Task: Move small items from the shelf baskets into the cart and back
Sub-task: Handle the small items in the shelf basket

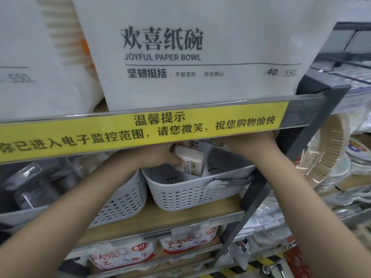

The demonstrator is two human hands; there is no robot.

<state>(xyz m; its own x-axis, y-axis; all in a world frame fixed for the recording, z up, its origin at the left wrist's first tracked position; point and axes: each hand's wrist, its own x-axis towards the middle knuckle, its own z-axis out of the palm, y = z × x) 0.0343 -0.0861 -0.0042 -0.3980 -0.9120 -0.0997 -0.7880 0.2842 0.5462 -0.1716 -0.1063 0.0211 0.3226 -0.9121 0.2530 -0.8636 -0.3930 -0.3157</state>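
Note:
A white perforated plastic basket (pixel 188 192) stands on the wooden shelf, pulled a little forward. My left hand (pixel 160 155) grips a small pale rectangular packet (pixel 191 159) just above the basket's inside. My right hand (pixel 255 140) reaches into the back of the same basket, under the shelf above; its fingers are hidden behind the yellow label strip. A second white basket (pixel 122 203) stands to the left, partly behind my left forearm. No cart is in view.
The yellow notice strip (pixel 140 131) on the upper shelf edge hangs low over the baskets. Large paper bowl packs (pixel 180 57) sit above. A dark metal upright (pixel 301 149) stands right, with paper plates (pixel 325 153) beyond. Packs fill the lower shelf (pixel 160 243).

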